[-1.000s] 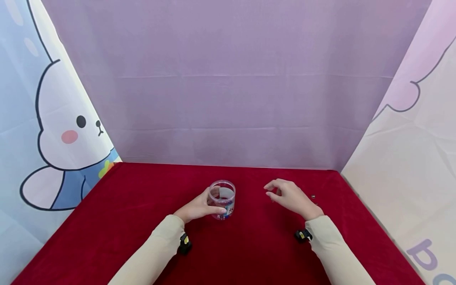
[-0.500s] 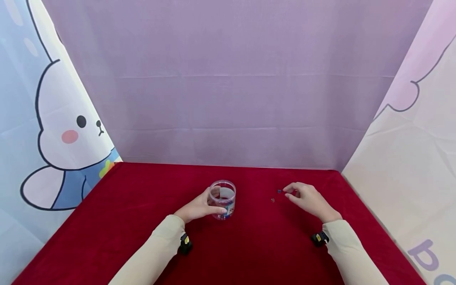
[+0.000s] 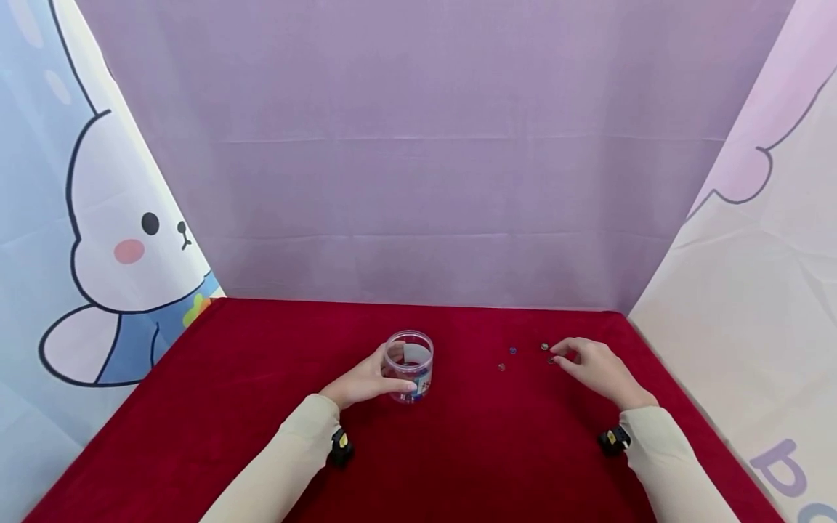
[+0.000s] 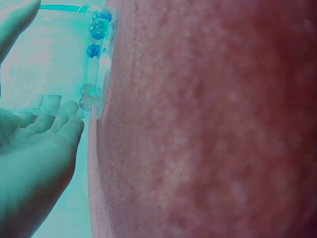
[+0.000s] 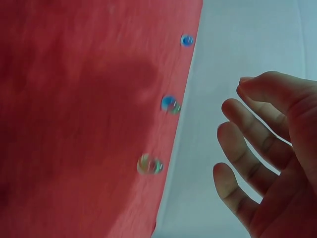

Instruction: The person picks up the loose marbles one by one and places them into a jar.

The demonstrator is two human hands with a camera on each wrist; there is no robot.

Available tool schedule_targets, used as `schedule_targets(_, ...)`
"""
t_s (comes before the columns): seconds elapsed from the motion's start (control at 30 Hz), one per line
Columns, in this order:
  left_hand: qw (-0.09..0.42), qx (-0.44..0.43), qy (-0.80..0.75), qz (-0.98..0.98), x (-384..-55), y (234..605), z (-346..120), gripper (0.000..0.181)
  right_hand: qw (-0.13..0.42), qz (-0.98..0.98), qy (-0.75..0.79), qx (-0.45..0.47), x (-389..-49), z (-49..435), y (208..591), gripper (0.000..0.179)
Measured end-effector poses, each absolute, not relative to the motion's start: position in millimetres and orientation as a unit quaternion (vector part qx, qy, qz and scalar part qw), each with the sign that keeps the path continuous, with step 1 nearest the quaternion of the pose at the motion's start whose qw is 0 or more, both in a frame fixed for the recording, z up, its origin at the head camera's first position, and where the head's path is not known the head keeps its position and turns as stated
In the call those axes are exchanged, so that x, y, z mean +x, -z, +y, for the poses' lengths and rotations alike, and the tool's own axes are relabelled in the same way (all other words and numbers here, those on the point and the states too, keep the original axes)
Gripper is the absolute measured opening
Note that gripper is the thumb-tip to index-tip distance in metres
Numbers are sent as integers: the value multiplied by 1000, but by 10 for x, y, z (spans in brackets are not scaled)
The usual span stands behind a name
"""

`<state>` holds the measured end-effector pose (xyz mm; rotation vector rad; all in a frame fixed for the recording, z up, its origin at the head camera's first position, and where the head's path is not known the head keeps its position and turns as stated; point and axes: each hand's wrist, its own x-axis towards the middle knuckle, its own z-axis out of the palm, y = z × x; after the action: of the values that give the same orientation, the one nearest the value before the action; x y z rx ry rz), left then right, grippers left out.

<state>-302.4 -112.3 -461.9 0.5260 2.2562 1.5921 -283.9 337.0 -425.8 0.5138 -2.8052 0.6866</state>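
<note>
My left hand (image 3: 366, 378) grips a clear plastic jar (image 3: 409, 350) from its left side, thumb across the front. The jar stands upright with its mouth uncovered. Several glass marbles (image 4: 99, 29) lie at its bottom in the left wrist view. To the right, my right hand (image 3: 598, 370) hovers low over the cloth with loosely bent fingers and holds nothing that I can see. Just off its fingertips are a light marble (image 3: 544, 346) and a dark marble (image 3: 551, 360). Farther left sit a blue marble (image 3: 513, 350) and a brownish marble (image 3: 501, 367).
A red cloth (image 3: 261, 349) covers the table. Behind it hangs a plain purple curtain (image 3: 418, 181). Printed cloth walls, one with a cartoon rabbit (image 3: 137, 240), stand at the left and right sides.
My right hand has moved steadily right, away from the jar, uncovering marbles that were hidden under and behind it. My left hand and the jar have stayed in place.
</note>
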Motion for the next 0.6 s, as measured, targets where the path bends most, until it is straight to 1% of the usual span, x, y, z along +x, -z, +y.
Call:
schedule_targets(0.33,164,181,-558,793,-3010,4602,-1129,87,78,-957,-240,146,-2807,3611,4213,22)
schedule_targets(0.6,159,189,-556,794,-3001,4575,-1132,86,60,-962,-236,126,-2769,3680,4237,18)
